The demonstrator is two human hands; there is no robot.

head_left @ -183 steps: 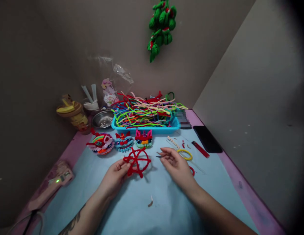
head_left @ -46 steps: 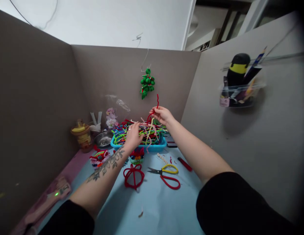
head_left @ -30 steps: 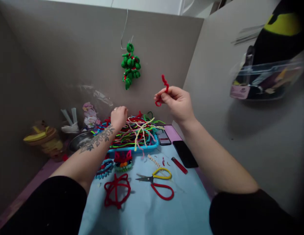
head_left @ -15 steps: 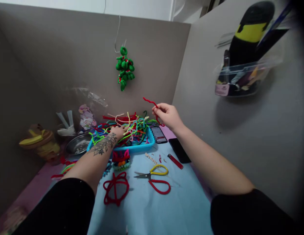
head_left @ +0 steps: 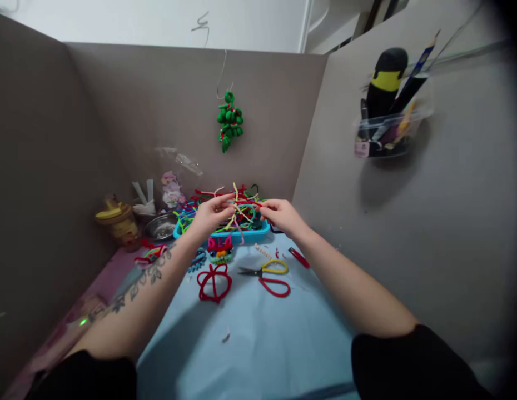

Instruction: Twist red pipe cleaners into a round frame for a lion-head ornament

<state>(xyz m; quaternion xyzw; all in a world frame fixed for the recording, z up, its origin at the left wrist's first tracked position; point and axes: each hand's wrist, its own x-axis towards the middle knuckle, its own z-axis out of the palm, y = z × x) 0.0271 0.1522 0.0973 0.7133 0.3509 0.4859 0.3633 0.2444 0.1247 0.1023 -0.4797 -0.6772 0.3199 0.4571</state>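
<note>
A red pipe cleaner (head_left: 248, 203) stretches level between my two hands above the tray. My right hand (head_left: 282, 216) pinches its right part between thumb and fingers. At the other end, the fingertips of my left hand (head_left: 212, 215) close around it. Behind and below the hands is a blue tray (head_left: 245, 238) heaped with pipe cleaners (head_left: 187, 218) in many colours. In front of it, on the blue cloth, lie a bent red pipe-cleaner frame (head_left: 214, 283) and a small multicoloured pipe-cleaner figure (head_left: 220, 253).
Scissors (head_left: 261, 272) with one yellow and one red handle lie open on the cloth (head_left: 258, 339). A red cutter-like tool (head_left: 299, 257) is to their right. At left stand a metal bowl (head_left: 160, 228) and a brown cup (head_left: 120, 225). A green ornament (head_left: 230, 122) hangs behind.
My left hand has come up out of the heap to the red pipe cleaner. My right hand has lowered slightly, bringing the pipe cleaner level. The camera view has shifted.
</note>
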